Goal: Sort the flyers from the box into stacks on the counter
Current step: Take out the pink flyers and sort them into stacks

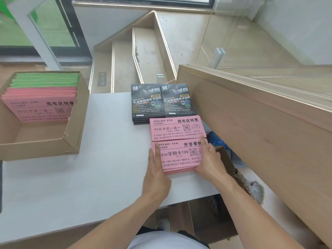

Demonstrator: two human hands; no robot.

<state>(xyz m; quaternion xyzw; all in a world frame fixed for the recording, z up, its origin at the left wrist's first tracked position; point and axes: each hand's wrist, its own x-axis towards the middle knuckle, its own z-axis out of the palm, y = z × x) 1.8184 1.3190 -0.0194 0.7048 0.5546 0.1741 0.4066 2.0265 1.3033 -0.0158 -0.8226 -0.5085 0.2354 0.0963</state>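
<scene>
**A:** Now, where are the flyers, and what do they look like?

**B:** Low and right of centre on the white worktop (89, 177) sits a near pink stack (181, 157) with black print and a QR code. A second pink stack (177, 128) touches its far edge, and two black stacks (161, 101) lie side by side above that. At upper left, a cardboard box (71, 133) holds more pink flyers (41, 105) and green flyers (46, 79).

**A:** And the hands?

**B:** Each grip is spread. The left hand (155, 169) and right hand (209, 161) press straight fingers against the near stack's two short sides.

**A:** How would it handle?

**B:** Probably thin, floppy, slippery sheets, though a stack has some weight. Squeezing both short edges, thumbs on top, should stop it fanning out.
</scene>
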